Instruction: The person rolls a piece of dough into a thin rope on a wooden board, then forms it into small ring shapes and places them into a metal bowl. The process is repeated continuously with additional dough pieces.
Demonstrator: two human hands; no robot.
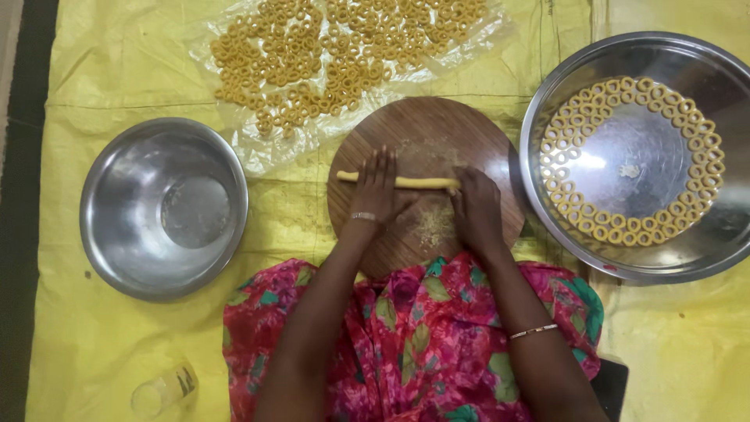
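Hands: our left hand (376, 187) and right hand (475, 207) lie flat, palms down, fingers spread open on the dough rope (418, 182)
Rope: lying across our round wooden board (426, 129)
Further out: finished rings on plastic sheet (344, 47)

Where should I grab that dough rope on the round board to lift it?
Pinch the dough rope at its bare middle stretch between the left hand and right hand, coming from above. It lies flat on the wooden board, thin and probably soft.
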